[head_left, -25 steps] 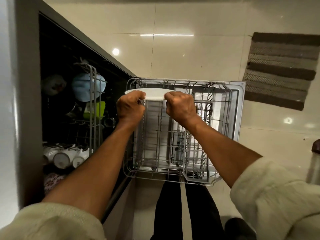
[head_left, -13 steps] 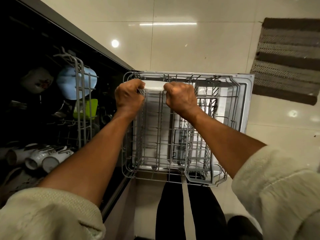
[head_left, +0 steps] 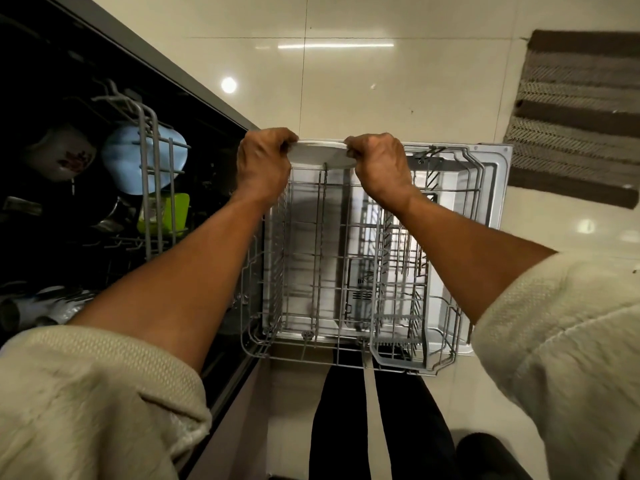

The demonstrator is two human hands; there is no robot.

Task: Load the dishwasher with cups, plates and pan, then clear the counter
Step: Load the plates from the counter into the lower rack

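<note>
The left hand [head_left: 265, 164] and right hand [head_left: 379, 164] covered both side edges of the round white plate [head_left: 323, 154]. White cups [head_left: 45, 308] at lower left were blurred and partly behind the left forearm. The brown striped floor mat [head_left: 578, 116] was cut off by the right edge.

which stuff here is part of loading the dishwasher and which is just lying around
Part of the job:
plate, held by left hand and right hand
lower rack, pulled out
upper rack with blue bowl, flowered cup, green item

Lying about:
striped mat on the floor
</note>
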